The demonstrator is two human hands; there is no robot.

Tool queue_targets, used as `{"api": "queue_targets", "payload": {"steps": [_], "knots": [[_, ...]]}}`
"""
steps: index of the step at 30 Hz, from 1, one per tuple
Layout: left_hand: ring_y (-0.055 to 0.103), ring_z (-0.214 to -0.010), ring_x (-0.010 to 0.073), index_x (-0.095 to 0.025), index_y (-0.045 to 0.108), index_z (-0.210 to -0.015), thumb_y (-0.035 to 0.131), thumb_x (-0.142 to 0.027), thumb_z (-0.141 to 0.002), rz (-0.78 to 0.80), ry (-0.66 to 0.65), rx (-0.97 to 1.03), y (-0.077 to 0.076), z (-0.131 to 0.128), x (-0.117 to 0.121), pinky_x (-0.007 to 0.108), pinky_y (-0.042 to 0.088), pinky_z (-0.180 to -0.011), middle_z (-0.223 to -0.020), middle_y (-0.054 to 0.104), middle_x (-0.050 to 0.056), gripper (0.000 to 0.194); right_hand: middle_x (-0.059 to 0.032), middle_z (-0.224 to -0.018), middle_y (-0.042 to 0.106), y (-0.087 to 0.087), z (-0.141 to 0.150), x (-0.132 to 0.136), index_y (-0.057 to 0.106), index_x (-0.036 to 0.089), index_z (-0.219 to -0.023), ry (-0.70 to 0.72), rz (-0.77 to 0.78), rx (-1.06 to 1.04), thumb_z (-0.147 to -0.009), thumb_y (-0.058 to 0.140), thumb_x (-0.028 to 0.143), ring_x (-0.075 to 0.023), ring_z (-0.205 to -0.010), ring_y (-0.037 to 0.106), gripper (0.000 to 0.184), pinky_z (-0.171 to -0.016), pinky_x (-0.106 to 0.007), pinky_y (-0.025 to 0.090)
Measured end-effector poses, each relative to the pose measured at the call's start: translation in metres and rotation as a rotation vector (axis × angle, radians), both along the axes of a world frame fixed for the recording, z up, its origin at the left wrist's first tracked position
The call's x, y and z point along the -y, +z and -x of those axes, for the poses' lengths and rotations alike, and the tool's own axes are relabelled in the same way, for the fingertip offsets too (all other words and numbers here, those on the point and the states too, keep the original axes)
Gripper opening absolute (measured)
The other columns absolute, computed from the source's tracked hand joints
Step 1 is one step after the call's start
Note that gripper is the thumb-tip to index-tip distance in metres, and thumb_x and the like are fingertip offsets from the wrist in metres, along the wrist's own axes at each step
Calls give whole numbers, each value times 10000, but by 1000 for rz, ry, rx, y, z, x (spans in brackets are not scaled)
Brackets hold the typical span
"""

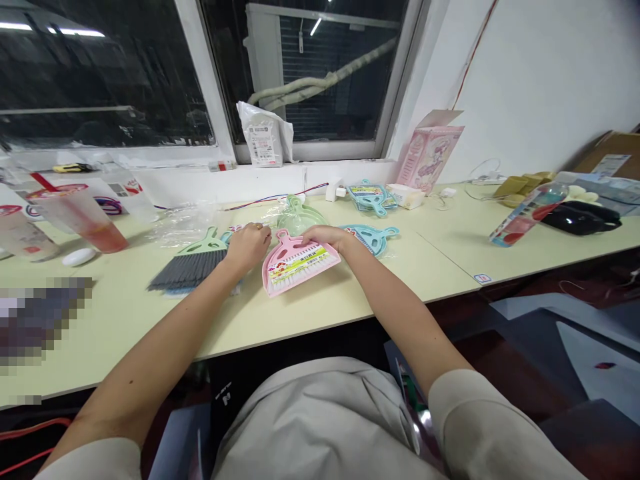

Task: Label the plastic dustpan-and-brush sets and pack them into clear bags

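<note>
A pink dustpan (pixel 280 285) with a white-bristled brush and a yellow-green label is tilted just above the front part of the table. My right hand (pixel 325 237) is closed on its upper right edge. Left of the dustpan, my left hand (pixel 250 244) has its fingers curled; whatever they hold is hidden. Beside that hand lies a green brush (pixel 193 263) with dark bristles, partly over something blue. Behind both hands sits a green dustpan (pixel 300 215) with clear plastic around it. A blue dustpan set (pixel 373 239) lies just right of my right hand.
More blue dustpan sets (pixel 373 197) lie farther back. Clear plastic wrap (pixel 183 223) and a cup with red drink (pixel 103 230) are at left. At right are a pink box (pixel 430 157), a clear bottle (pixel 527 215) and a black case (pixel 583 219).
</note>
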State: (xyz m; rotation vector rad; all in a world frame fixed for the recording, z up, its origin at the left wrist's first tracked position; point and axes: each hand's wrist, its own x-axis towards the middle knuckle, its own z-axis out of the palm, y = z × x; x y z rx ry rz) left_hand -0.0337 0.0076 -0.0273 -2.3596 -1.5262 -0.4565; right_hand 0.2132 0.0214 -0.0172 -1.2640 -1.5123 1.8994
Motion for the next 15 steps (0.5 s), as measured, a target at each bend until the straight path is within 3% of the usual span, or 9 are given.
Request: {"api": "queue_targets", "payload": {"steps": [7, 9, 15], "knots": [[693, -1069, 277, -183, 768, -1072, 443, -299, -997, 57, -251, 202, 2, 0, -1, 406, 531, -970, -1152, 754, 133, 352, -45, -666, 745, 14, -8, 5, 645, 173, -786, -8, -40, -61, -714, 845, 176, -235, -647, 738, 213, -556, -288, 598], [706, -1047, 270, -187, 773, -1061, 479, -301, -979, 67, -269, 273, 0, 1, -4, 406, 530, -987, -1142, 769, 119, 326, -49, -692, 754, 16, -10, 6, 654, 165, -834, -29, -37, -102, -718, 764, 87, -236, -666, 748, 178, -581, -293, 611], [700, -1061, 270, -210, 771, -1006, 525, -306, -940, 70, -273, 354, -3, 0, -4, 418, 531, -996, -1113, 773, 96, 272, -44, -737, 755, 15, -13, 4, 651, 134, -984, -64, -15, -228, -692, 563, -68, -233, -701, 763, 366, -663, -342, 650]]}}
